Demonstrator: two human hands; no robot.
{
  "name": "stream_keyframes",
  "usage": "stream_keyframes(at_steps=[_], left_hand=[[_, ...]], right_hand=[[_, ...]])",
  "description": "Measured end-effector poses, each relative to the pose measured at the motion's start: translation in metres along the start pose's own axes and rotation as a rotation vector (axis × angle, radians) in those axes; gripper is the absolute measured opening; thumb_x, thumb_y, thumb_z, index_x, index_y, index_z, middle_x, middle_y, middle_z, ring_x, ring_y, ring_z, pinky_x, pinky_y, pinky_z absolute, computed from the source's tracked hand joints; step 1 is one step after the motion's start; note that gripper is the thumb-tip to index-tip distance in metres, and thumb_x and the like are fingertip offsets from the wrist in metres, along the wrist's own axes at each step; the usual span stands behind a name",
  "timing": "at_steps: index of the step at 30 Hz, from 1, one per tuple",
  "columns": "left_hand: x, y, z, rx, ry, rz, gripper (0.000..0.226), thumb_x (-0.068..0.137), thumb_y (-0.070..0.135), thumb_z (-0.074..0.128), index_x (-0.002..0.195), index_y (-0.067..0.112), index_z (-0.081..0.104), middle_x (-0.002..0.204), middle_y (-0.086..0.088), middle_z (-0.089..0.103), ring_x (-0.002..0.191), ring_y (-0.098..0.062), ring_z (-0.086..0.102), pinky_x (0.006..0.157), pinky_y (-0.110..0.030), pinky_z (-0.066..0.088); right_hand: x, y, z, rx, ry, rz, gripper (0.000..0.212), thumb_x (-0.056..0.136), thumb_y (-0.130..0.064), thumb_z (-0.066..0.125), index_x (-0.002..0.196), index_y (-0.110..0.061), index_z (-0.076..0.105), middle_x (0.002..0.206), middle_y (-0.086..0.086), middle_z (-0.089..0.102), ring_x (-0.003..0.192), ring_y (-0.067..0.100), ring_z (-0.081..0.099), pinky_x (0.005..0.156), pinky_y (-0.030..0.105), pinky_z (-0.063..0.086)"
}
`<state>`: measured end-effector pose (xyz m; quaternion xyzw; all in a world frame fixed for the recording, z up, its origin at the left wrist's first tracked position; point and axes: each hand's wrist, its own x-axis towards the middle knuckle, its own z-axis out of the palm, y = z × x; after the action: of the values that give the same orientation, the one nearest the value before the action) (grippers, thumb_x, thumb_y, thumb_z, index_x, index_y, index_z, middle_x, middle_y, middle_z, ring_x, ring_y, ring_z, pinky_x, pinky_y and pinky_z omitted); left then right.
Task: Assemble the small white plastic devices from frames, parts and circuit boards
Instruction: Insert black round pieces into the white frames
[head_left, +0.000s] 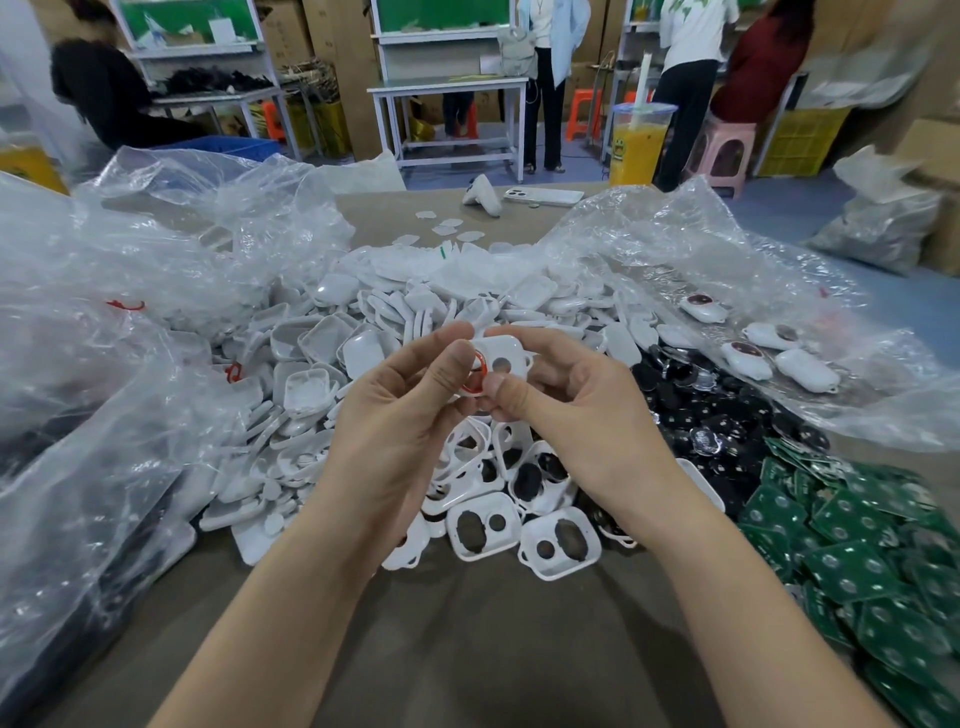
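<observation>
Fingers (448, 332) on my left hand (395, 415) and right hand (582, 410) pinch a white frame (511, 344) with red ring (474, 388); looks light, thin, bendy, so I'd hold its edges.

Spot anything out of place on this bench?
A cup of orange drink stands at the table's far edge near a phone; neither is an assembly part. Black discs and green boards overlap where their loose heaps meet. The white frame in the left hand and right hand looks intact.
</observation>
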<state>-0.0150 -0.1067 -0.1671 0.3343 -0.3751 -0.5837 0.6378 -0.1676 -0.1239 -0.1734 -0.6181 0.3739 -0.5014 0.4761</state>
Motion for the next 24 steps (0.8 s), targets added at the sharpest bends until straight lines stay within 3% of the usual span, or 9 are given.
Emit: stream_keyframes(at_steps=[6,10,12,21,24], left_hand=[[0.0001,0.0005,-0.0015,0.081,0.002,0.016,0.016,0.077,0.021,0.074,0.09,0.022,0.082,0.086,-0.003,0.077,0.08,-0.01,0.073,0.073,-0.017,0.055],[-0.0001,0.0015,-0.0019,0.05,-0.032,0.005,0.017,0.076,0.021,0.076,0.092,0.021,0.082,0.089,-0.004,0.077,0.084,-0.012,0.073,0.078,-0.019,0.056],[-0.001,0.0007,-0.0016,0.015,-0.062,0.003,0.015,0.08,0.015,0.073,0.093,0.017,0.081,0.089,-0.007,0.076,0.086,-0.015,0.074,0.08,-0.023,0.057],[-0.0032,0.0015,-0.0004,0.001,-0.108,-0.019,0.017,0.084,0.009,0.066,0.101,0.009,0.07,0.093,-0.006,0.076,0.088,-0.015,0.074,0.081,-0.023,0.057],[-0.0031,0.0001,-0.0017,0.052,-0.097,0.012,0.017,0.086,0.011,0.068,0.102,0.01,0.07,0.096,-0.004,0.076,0.09,-0.014,0.072,0.085,-0.025,0.057]], right_hand=[[0.0001,-0.0013,-0.0016,0.058,-0.015,0.018,0.029,0.092,-0.014,0.072,0.117,-0.029,0.071,0.105,0.043,0.058,0.094,0.052,0.062,0.093,0.056,0.053],[0.0009,-0.002,-0.0022,0.135,-0.011,0.011,0.028,0.088,-0.01,0.075,0.111,-0.027,0.074,0.092,0.018,0.075,0.078,0.016,0.074,0.078,0.028,0.061],[0.0011,-0.0029,-0.0017,0.164,0.002,0.007,0.027,0.086,-0.008,0.075,0.105,-0.027,0.076,0.091,0.016,0.075,0.076,0.011,0.072,0.073,0.02,0.057],[0.0004,-0.0029,-0.0025,0.091,0.033,0.021,0.023,0.084,-0.013,0.079,0.1,-0.03,0.077,0.097,0.007,0.077,0.086,0.02,0.071,0.085,0.035,0.059],[0.0013,-0.0032,-0.0025,0.075,0.035,0.013,0.022,0.084,-0.014,0.079,0.098,-0.031,0.077,0.098,0.0,0.078,0.096,0.021,0.072,0.089,0.033,0.059]])
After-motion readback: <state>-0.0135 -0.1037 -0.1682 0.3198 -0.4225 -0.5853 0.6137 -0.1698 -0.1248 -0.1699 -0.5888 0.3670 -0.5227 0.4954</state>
